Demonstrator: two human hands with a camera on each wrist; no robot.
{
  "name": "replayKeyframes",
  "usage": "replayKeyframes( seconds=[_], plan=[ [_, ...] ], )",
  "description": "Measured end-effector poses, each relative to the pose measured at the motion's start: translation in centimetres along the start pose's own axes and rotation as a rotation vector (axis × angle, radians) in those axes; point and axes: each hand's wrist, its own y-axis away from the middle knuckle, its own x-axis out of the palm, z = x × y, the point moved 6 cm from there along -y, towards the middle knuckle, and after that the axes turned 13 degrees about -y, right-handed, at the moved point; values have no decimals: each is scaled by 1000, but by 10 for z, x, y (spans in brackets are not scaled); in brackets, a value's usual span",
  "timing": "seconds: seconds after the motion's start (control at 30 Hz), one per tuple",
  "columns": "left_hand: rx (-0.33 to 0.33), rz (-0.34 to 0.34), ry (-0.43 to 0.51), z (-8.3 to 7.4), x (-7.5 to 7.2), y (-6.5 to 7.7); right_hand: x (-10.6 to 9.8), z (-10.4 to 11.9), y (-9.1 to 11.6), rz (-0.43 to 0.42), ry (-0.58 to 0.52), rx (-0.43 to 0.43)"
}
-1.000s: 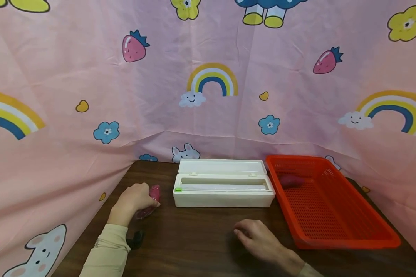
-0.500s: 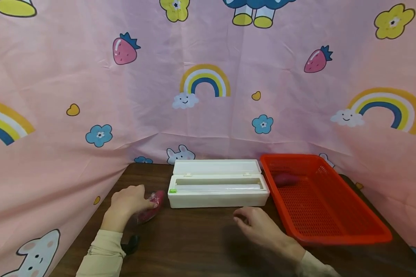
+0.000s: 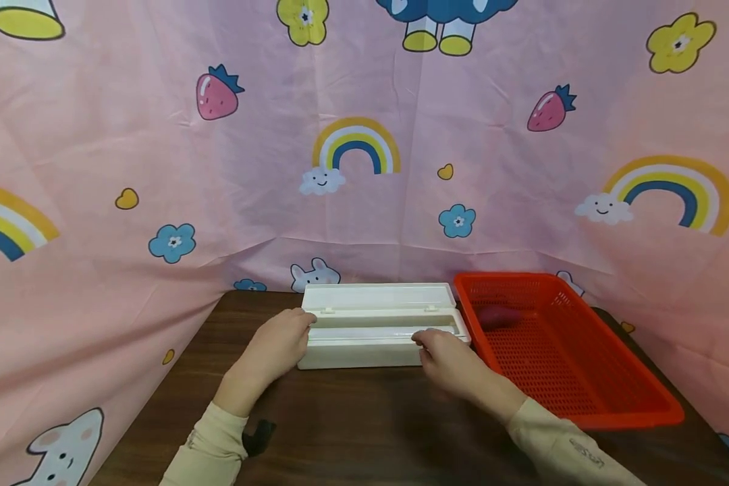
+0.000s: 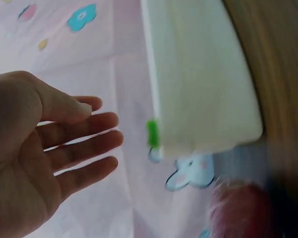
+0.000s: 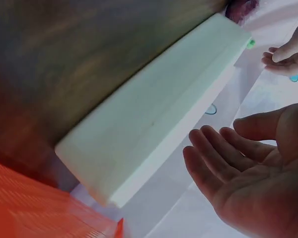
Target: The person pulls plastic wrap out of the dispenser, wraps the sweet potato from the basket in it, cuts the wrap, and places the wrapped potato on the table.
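A white cling film dispenser box point(image 3: 364, 358) stands mid-table with its lid point(image 3: 376, 297) raised and a film roll point(image 3: 364, 333) inside. My left hand point(image 3: 279, 343) is over the box's left end; in the left wrist view its fingers are relaxed and hold nothing, near the green slider point(image 4: 152, 133). Toward the box's right end is my right hand point(image 3: 449, 361), fingers loosely bent with nothing in them. A reddish-purple sweet potato point(image 4: 246, 210) in clear film lies beside the box's left end. In the head view the left hand hides it.
To the right of the box stands a red plastic basket point(image 3: 583, 422), close to the right forearm. Another purple sweet potato point(image 3: 497, 316) lies in its far left corner. A printed pink cloth point(image 3: 364, 216) hangs behind the brown wooden table point(image 3: 352, 425).
My left hand has let go of the wrapped sweet potato and moved right to the box. My right hand has gone forward from the table to the box's front. The view has shifted slightly.
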Motion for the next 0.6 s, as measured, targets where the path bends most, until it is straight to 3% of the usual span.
replayKeyframes(
  seconds=[0.23, 0.47, 0.6],
  plan=[
    [41, 129, 24, -20, 26, -21, 4, -12, -29, 76, 11, 70],
    [78, 135, 29, -30, 41, -20, 14, -33, -35, 146, 76, 147],
    [101, 104, 21, -30, 42, -17, 16, -39, -35, 167, 77, 160]
  ],
)
